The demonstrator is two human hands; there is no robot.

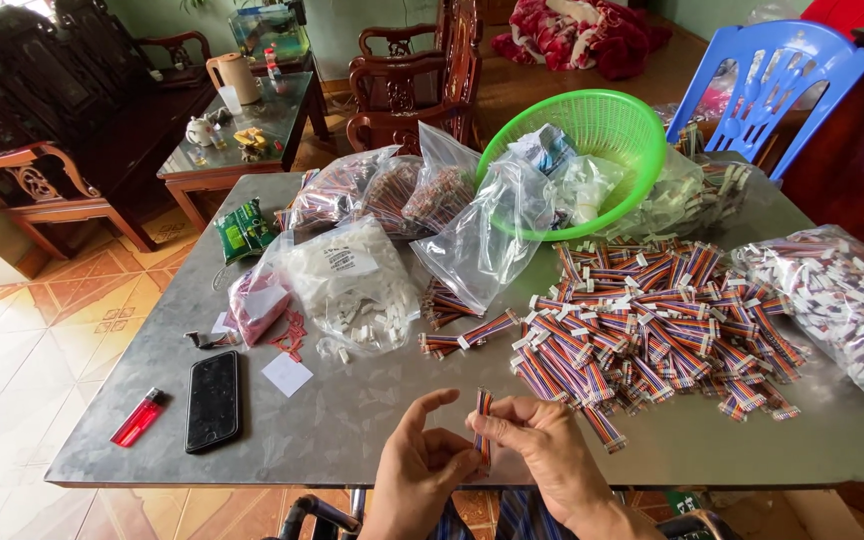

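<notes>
While the camera looks down from the person's head, two bare hands meet at the near edge of a grey metal table [352, 420]. The left hand [420, 470] is half curled, with thumb and forefinger raised and the lower fingers pressed against a short striped ribbon cable [483, 425]. The right hand [542, 450] is closed around the same cable, pinching it upright between thumb and fingers, so the cable stands between both hands just above the table's front edge. Just beyond the right hand, on the table, lies a large pile of cables [652, 320] of the same kind, many-coloured with white plugs at the ends. At the table's right edge sits a clear bag of cables [842, 300]. Behind the pile, towards the far side of the table, a green plastic basket [602, 130] leans on its side with clear bags inside it. In the middle of the table rests a clear bag of white plugs [352, 285], with more filled bags behind it. On the table's left part, near the front edge, lie a black phone [213, 400] face up and, just beside it, a red lighter [138, 417]. Past the far right corner stands a blue plastic chair [772, 80].
</notes>
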